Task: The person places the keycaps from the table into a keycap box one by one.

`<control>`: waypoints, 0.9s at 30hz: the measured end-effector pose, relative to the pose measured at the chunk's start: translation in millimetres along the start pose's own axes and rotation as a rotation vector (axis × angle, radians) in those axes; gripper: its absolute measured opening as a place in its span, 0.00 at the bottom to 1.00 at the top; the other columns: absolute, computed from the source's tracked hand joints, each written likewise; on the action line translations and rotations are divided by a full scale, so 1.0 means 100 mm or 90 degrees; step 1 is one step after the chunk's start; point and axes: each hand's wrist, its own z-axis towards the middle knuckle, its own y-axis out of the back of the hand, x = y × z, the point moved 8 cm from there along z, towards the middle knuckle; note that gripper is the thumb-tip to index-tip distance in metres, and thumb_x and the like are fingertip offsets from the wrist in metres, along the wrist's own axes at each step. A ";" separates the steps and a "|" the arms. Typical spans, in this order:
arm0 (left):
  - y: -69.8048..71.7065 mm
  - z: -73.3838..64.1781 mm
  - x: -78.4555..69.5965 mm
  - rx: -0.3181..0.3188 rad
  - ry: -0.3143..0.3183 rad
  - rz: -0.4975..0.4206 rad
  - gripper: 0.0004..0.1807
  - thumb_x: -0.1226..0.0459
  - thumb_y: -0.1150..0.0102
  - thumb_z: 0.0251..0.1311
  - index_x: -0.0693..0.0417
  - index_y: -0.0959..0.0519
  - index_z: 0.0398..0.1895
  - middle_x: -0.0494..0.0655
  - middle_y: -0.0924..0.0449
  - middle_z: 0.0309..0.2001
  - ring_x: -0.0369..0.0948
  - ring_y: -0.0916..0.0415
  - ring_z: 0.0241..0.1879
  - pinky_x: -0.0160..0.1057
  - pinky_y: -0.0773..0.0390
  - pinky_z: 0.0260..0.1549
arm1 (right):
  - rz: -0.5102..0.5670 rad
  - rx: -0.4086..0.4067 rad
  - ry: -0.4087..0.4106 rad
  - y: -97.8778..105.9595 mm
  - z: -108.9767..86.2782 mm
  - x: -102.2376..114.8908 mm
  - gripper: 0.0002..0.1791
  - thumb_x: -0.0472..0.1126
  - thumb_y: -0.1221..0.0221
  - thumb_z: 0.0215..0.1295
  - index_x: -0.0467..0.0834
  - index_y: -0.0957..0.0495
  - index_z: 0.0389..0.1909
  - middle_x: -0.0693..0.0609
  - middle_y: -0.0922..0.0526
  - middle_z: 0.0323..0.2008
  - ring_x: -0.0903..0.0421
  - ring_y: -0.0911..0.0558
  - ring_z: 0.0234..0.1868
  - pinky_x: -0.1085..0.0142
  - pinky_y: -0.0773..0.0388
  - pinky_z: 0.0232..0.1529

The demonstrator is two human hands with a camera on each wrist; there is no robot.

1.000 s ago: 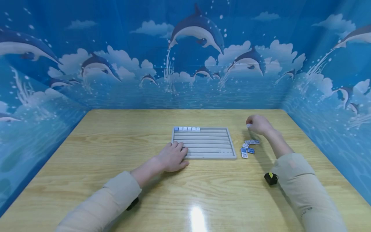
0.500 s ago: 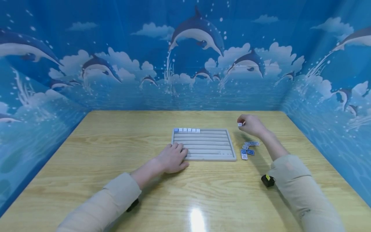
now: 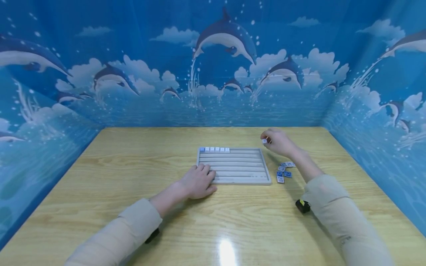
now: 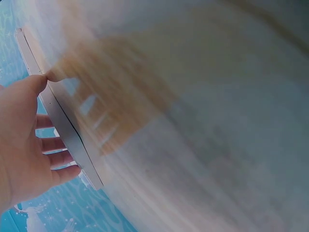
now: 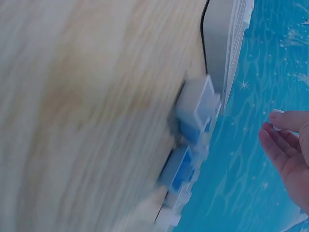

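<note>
Blue dolphin-print curtains (image 3: 133,48) stand far, left and right of the pale wood-grain table (image 3: 100,177). My left hand (image 3: 199,181) rests, fingers loose, on the near left corner of the grey tray (image 3: 239,168); my right hand (image 3: 280,143) pinches a white keycap (image 3: 264,141) near its far right corner

Wood-grain table (image 3: 83,177), glare patch (image 3: 227,253) on it; blue backdrop (image 3: 133,107) behind, printed dolphins (image 3: 229,31), white clouds (image 3: 176,34).

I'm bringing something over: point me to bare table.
Free: the table left of the tray, up to the dolphin backdrop, and the near stretch between both sleeves. Crowded: right of the tray, where the right hand hovers near loose blocks.
</note>
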 end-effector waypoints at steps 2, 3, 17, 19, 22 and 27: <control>0.00 0.00 0.00 -0.001 0.001 -0.002 0.28 0.43 0.58 0.65 0.54 0.31 0.54 0.53 0.32 0.49 0.48 0.35 0.50 0.47 0.33 0.50 | 0.011 0.009 -0.006 -0.03 0.04 0.04 0.12 0.26 0.42 0.54 0.31 0.24 0.41 0.39 0.22 0.38 0.46 0.22 0.38 0.56 0.24 0.40; 0.00 0.00 0.00 0.000 0.002 -0.002 0.28 0.43 0.58 0.65 0.54 0.31 0.54 0.53 0.32 0.50 0.47 0.35 0.50 0.47 0.33 0.50 | 0.013 0.013 -0.006 -0.04 0.07 0.06 0.13 0.26 0.42 0.53 0.31 0.24 0.41 0.39 0.22 0.38 0.46 0.22 0.37 0.55 0.24 0.40; 0.00 -0.01 0.01 0.008 0.007 -0.007 0.27 0.43 0.58 0.65 0.54 0.31 0.54 0.53 0.32 0.50 0.48 0.35 0.51 0.47 0.33 0.50 | 0.033 0.074 -0.041 -0.35 0.35 0.31 0.13 0.30 0.41 0.57 0.30 0.24 0.44 0.40 0.21 0.37 0.48 0.22 0.39 0.57 0.24 0.40; 0.00 -0.01 0.00 0.007 0.006 -0.005 0.28 0.43 0.58 0.65 0.54 0.31 0.54 0.53 0.32 0.50 0.48 0.35 0.51 0.47 0.32 0.50 | 0.032 0.072 -0.033 -0.38 0.38 0.34 0.13 0.30 0.41 0.56 0.30 0.23 0.43 0.41 0.21 0.37 0.48 0.22 0.39 0.57 0.24 0.40; 0.00 -0.01 0.00 0.006 0.004 -0.002 0.28 0.43 0.58 0.65 0.54 0.31 0.54 0.53 0.32 0.50 0.48 0.35 0.50 0.47 0.32 0.50 | 0.037 0.074 -0.019 -0.44 0.42 0.38 0.12 0.29 0.41 0.56 0.30 0.23 0.42 0.41 0.21 0.38 0.47 0.23 0.39 0.58 0.24 0.40; 0.03 0.00 -0.01 0.002 0.003 -0.003 0.28 0.43 0.58 0.65 0.54 0.31 0.54 0.53 0.31 0.49 0.48 0.34 0.50 0.47 0.32 0.49 | 0.035 0.089 -0.005 -0.52 0.48 0.43 0.12 0.29 0.41 0.57 0.31 0.22 0.42 0.42 0.22 0.37 0.48 0.24 0.39 0.59 0.25 0.41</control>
